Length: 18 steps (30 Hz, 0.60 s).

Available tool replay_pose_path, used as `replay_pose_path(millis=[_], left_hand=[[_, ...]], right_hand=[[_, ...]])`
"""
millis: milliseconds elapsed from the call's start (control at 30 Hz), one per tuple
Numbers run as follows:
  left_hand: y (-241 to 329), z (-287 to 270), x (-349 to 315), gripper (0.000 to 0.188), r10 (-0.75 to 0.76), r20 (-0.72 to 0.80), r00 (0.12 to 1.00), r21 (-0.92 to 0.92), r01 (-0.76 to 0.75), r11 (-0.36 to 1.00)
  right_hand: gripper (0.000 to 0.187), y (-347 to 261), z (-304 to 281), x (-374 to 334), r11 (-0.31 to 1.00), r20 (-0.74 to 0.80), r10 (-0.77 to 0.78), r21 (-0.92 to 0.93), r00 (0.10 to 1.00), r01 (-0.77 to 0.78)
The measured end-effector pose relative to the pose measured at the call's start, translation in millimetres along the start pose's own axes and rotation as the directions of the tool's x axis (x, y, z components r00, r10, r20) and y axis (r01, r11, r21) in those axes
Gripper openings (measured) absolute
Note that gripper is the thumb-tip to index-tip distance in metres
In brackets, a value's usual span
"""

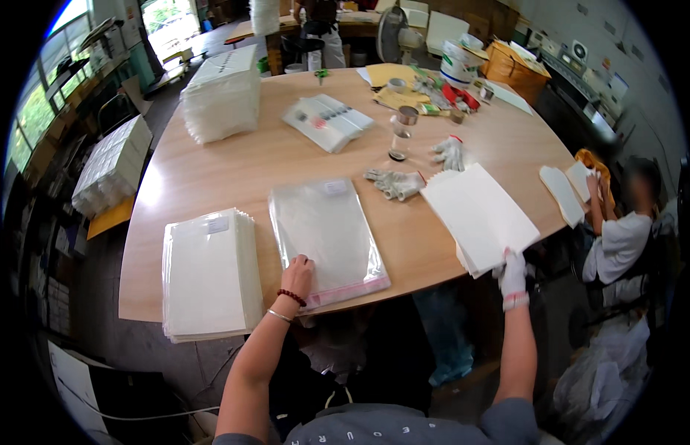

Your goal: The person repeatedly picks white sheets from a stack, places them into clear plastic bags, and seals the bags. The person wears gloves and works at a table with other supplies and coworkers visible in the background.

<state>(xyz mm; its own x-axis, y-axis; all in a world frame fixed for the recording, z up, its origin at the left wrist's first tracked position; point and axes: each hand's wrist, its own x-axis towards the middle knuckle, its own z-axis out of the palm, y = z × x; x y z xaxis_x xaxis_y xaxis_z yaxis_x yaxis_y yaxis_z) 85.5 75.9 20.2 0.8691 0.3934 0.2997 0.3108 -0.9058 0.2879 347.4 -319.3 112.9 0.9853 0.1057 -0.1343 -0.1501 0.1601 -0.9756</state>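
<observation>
Filling most of the frame, the round pale wooden table (286,159) carries everything I see. Lower left lies a thick stack of bagged white sheets (210,274); right of centre, a fanned pile of loose white paper sheets (478,215); centre, a stack of clear plastic sleeves (324,230). My bare left hand (297,271) presses its fingers flat on the sleeves' lower edge. My white-gloved right hand (512,274) pinches the paper pile's lower corner.

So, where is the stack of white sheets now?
In the head view, the stack of white sheets lies on the table's right side, under the gloved right hand, just right of the clear bags.
</observation>
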Motion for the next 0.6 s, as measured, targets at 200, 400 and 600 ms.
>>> replay_pose_path(millis=[200, 400, 600], left_hand=[[-12.0, 7.6, 4.5, 0.011, -0.005, -0.027, 1.000, 0.005, 0.005, 1.000], [-11.6, -8.3, -4.6, 0.014, 0.076, -0.055, 0.996, -0.103, -0.081, 0.991], [15.9, -46.8, -13.6, 0.021, -0.523, 0.024, 0.852, -0.407, 0.486, 0.773]], right_hand=[[0.033, 9.9, 22.8, -153.5, 0.983, 0.402, 0.178, -0.119, 0.898, -0.141], [0.039, 59.7, 37.0, -201.0, 0.885, 0.415, 0.395, 0.069, 0.820, -0.461], [0.019, 79.3, 43.5, -219.9, 0.798, 0.231, 0.513, 0.227, 0.827, -0.559]])
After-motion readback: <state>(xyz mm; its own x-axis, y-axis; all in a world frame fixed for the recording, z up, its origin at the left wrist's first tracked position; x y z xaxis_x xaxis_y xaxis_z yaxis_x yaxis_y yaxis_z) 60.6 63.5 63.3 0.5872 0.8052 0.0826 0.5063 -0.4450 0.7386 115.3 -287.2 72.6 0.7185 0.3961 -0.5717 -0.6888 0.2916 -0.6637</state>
